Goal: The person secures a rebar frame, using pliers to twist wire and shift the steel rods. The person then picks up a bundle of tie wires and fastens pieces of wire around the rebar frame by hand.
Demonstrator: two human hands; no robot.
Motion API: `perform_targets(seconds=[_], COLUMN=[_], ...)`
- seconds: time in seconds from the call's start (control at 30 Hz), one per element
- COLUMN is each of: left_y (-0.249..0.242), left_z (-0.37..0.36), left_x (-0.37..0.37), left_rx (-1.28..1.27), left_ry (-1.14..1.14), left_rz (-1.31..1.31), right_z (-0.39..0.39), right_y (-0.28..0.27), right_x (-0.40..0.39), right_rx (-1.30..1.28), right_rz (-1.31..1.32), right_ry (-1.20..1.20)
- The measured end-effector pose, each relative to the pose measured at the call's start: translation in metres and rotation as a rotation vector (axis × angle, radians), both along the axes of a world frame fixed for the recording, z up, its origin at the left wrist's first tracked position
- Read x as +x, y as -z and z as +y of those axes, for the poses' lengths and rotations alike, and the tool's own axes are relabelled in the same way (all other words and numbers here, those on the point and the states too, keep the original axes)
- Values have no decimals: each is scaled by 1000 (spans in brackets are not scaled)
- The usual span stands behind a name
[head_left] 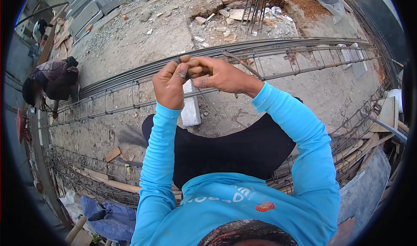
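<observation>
My left hand (171, 83) and my right hand (223, 75) meet above the rebar cage (150, 103), their fingers closed and fingertips together. I cannot tell what small thing is pinched between them. Thin dark strands (210, 103) show just below the hands. Next to my right wrist, a slim metal tool with a reddish handle (245, 66) overlaps the cage's bars. Under the cage, a pale block (191, 111) stands between my knees. A fan of thin dark wires (131, 136) lies on the ground to the left.
Long steel rods (117, 81) lie along the cage's far side. A person (56, 78) crouches at its left end. Upright rebar (257, 7) rises from a rubble-filled pit ahead. Grey blocks (87, 18) are stacked at far left. More mesh cages (347, 120) and bamboo poles lie around me.
</observation>
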State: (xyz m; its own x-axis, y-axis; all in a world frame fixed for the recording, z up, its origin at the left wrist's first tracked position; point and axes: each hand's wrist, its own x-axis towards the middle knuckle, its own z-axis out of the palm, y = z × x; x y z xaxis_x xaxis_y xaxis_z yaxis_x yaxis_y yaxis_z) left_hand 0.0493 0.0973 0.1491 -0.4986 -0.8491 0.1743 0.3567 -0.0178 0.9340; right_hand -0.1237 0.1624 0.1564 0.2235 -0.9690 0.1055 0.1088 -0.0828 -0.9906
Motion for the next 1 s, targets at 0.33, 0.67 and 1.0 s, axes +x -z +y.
perform_targets(seconds=[0.33, 0.67, 1.0], left_y=[8, 1, 14], left_z=[21, 18, 24], left_x=[-37, -25, -28], left_rx=[105, -408, 105], left_ry=[-138, -395, -159], left_rz=[218, -261, -19], right_z=[-1, 12, 15], right_y=[27, -3, 9], right_x=[16, 18, 23], right_rx=[-83, -18, 62], right_rz=[-170, -15, 81], right_ry=[367, 289, 264])
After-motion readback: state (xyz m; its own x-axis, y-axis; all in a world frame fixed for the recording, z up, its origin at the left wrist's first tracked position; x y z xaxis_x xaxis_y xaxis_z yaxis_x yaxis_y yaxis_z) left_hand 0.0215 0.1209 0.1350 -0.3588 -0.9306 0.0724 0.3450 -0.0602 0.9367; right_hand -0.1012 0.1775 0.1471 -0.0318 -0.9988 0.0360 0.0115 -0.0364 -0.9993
